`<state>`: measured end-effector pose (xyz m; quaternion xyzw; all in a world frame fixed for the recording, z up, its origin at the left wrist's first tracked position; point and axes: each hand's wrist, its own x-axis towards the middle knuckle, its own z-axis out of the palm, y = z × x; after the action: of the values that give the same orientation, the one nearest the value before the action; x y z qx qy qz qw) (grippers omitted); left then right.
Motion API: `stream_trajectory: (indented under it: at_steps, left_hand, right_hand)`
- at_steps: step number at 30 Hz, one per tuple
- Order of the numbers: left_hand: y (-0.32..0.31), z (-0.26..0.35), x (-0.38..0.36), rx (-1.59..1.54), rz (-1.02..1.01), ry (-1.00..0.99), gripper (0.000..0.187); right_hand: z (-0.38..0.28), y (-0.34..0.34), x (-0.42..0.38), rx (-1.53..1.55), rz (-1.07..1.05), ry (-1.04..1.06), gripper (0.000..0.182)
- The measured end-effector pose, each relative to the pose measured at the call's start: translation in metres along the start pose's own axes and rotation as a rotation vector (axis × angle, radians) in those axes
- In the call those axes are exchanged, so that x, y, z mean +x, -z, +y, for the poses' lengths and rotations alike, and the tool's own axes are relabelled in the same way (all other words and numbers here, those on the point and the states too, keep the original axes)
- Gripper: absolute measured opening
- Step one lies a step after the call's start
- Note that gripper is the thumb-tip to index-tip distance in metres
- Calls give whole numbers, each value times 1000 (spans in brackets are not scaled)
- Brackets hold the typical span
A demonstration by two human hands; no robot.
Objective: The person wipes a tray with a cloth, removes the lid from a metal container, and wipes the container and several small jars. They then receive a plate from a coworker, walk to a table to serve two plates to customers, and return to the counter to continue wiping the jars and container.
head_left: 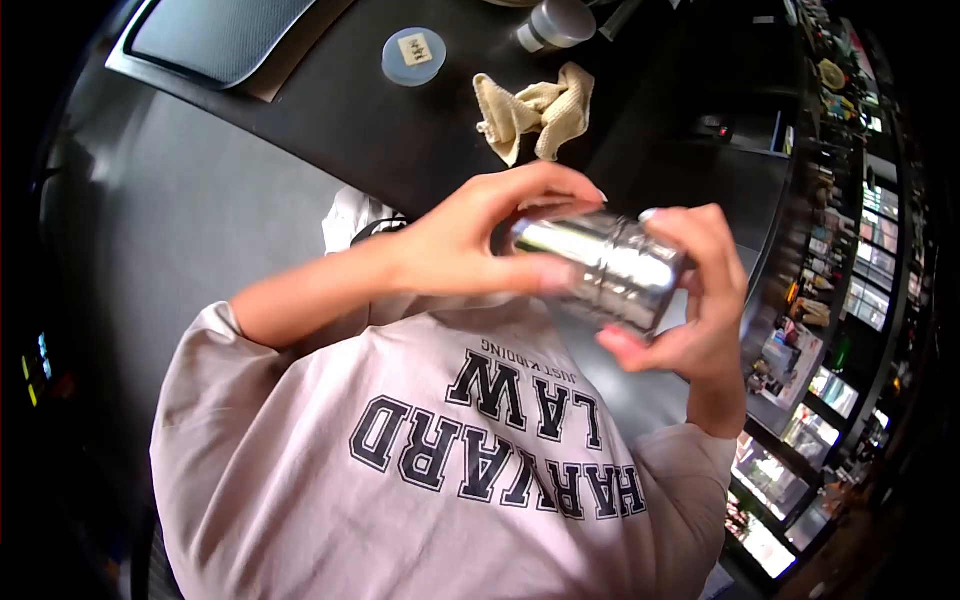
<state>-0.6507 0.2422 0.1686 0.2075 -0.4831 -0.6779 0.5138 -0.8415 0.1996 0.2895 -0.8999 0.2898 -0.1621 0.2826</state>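
Note:
A shiny metal canister with ridges around its middle is held tilted in front of my chest, above the table's near edge. My left hand wraps around its left end, thumb along the near side. My right hand is curled around the right end, with fingers over the top and thumb below. The canister hides part of both grips, and slight blur softens it. Beyond the hands, a crumpled beige cloth lies on the dark table.
A round bluish lid or tub with a handwritten label lies left of the cloth. Behind it stands a jar with a grey lid. A black tray or mat occupies the far left. Crowded shelves and windows line the right.

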Motion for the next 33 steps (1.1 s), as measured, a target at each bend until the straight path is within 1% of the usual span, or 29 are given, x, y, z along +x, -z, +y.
stream_trajectory:
  at_steps: [1,2,4,5,6,8,9,10,12,15,18,19,20,21,22,24,25,28,30,33]
  left_hand:
    - [9,4,1,268,-103,-89,78]
    - [7,6,4,621,-86,-318,80]
    - [3,3,0,730,-103,-288,79]
    - [3,-3,-4,739,-123,-324,75]
    - [1,-4,-11,712,-120,-317,70]
    - [-4,-5,-23,631,-193,-254,68]
    - [-8,-11,-27,591,-187,-271,69]
    - [-9,-15,-27,563,-191,-312,70]
    - [-12,-17,-28,531,-221,-278,71]
    - [-16,-14,-27,553,-211,-280,70]
    - [-16,-9,-26,539,-262,-231,68]
    - [-16,-11,-28,501,-286,-187,68]
    - [-16,-14,-30,463,-310,-145,67]
    - [-18,-17,-31,423,-327,-105,66]
    - [-19,-18,-30,418,-299,-161,66]
    - [-20,-20,-27,403,-258,-266,66]
    - [-19,-18,-25,421,-282,-245,67]
    - [-13,-14,-20,510,-244,-241,68]
    - [-11,-13,-18,538,-235,-245,70]
    - [-9,-5,-16,598,-216,-193,73]
  right_hand:
    - [-6,-5,-1,-20,-53,-32,72]
    - [-8,-12,0,-23,-62,-32,71]
    - [-9,-21,1,-81,-106,20,70]
    - [-10,-22,0,-98,-147,42,71]
    - [-13,-24,-4,-67,-185,36,73]
    - [-14,-25,-16,-110,-289,133,73]
    - [-14,-23,-18,-125,-343,174,64]
    - [-14,-20,-15,-137,-382,225,51]
    - [-7,-18,-16,-104,-403,303,39]
    - [-9,-15,-11,-243,-409,428,38]
    - [-8,-17,-12,-279,-365,520,41]
    - [-14,-14,-10,-353,-352,551,39]
    - [-9,-16,-14,-335,-355,642,38]
    - [-14,-11,-15,-348,-412,642,37]
    - [-19,-7,-15,-359,-468,641,37]
    - [-21,-6,-15,-371,-446,622,37]
    - [-21,-4,-13,-377,-453,617,37]
    - [-15,-2,-11,-386,-404,616,37]
    - [-11,-4,-13,-349,-355,575,37]
    - [-13,-3,-9,-418,-314,580,39]
